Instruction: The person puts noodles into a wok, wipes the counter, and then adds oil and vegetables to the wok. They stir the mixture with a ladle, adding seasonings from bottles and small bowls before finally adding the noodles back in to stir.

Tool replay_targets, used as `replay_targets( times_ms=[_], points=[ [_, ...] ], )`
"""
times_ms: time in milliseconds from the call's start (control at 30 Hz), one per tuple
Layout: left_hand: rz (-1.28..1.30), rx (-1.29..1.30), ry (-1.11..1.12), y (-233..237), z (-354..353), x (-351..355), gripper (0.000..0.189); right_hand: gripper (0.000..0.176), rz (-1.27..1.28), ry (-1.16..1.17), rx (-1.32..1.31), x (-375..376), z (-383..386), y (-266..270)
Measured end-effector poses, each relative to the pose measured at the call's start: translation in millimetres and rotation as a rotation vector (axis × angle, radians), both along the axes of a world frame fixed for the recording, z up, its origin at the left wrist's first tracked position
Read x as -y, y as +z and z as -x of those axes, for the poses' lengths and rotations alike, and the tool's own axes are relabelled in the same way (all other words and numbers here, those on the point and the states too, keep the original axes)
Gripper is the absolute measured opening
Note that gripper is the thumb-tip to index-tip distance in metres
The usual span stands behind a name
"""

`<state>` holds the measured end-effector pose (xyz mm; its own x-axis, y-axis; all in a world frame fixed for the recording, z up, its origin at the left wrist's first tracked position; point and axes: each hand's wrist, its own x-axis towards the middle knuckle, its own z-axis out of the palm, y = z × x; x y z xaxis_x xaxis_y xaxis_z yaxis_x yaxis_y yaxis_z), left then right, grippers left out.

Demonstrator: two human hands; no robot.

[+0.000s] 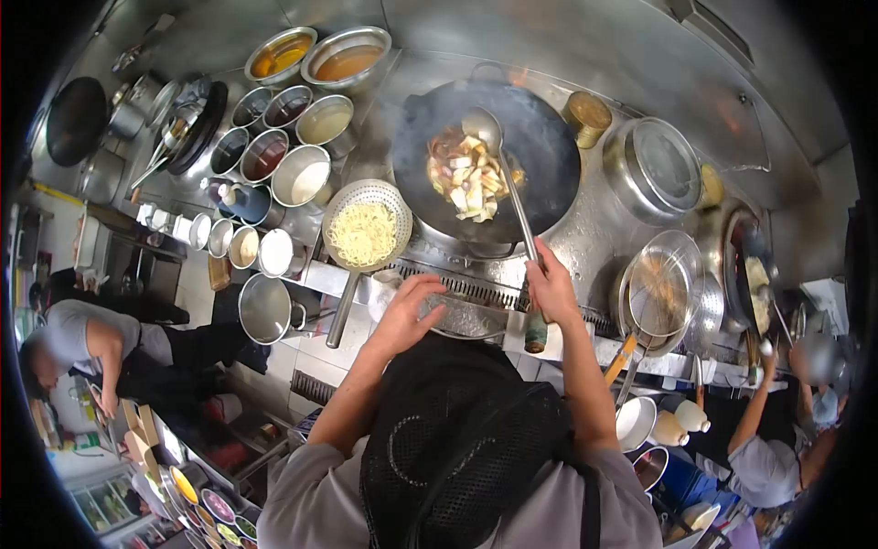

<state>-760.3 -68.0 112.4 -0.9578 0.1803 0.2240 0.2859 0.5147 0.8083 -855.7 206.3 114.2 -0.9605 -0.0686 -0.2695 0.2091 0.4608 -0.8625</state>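
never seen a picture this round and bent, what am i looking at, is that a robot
No robot: a person works bare-handed. One camera, worn on their head, looks forward and down over the black cap. The right hand holds a ladle, its bowl at the chopped food in a wok. The left hand is open, with nothing visible in it. On the metal counter beside the wok sit a strainer of noodles and several metal pots. The bent edges suggest a wide lens.

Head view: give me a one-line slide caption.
Right hand holding a ladle in a wok of chopped food, left hand open near a strainer of noodles.
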Motion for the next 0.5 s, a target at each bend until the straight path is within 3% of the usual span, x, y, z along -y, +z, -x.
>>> replay_targets(
  times_ms=[100,167,233,267,300,333,433,467,500],
  points=[
    [0.025,0.027,0.140,-9,-13,19,0.032,0.051,0.091,-0.012,0.120,-22,-1,7],
    [0.019,0.045,0.230,-11,-24,21,0.032,0.051,-0.264,0.107,-0.406,-37,24,-16],
    [0.043,0.035,0.319,-5,-32,19,0.031,0.050,-0.256,0.124,-0.459,-33,45,-5],
    [-0.030,0.081,0.361,-3,-36,13,0.032,0.051,-0.265,0.129,-0.325,-33,51,2],
    [-0.027,0.077,0.372,-5,-39,9,0.032,0.051,-0.274,0.135,-0.187,-30,53,11],
    [-0.029,0.082,0.347,-10,-42,6,0.032,0.051,-0.279,0.206,-0.388,-33,59,-9],
    [-0.006,0.086,0.312,-13,-51,-7,0.031,0.054,-0.280,0.401,-0.318,-53,58,-26],
    [0.014,0.068,0.272,-13,-54,-11,0.030,0.057,-0.303,0.473,-0.550,-69,56,-40],
    [0.033,0.049,0.233,-14,-56,-12,0.030,0.058,-0.396,0.509,-0.490,-85,51,-34]
  ],
)
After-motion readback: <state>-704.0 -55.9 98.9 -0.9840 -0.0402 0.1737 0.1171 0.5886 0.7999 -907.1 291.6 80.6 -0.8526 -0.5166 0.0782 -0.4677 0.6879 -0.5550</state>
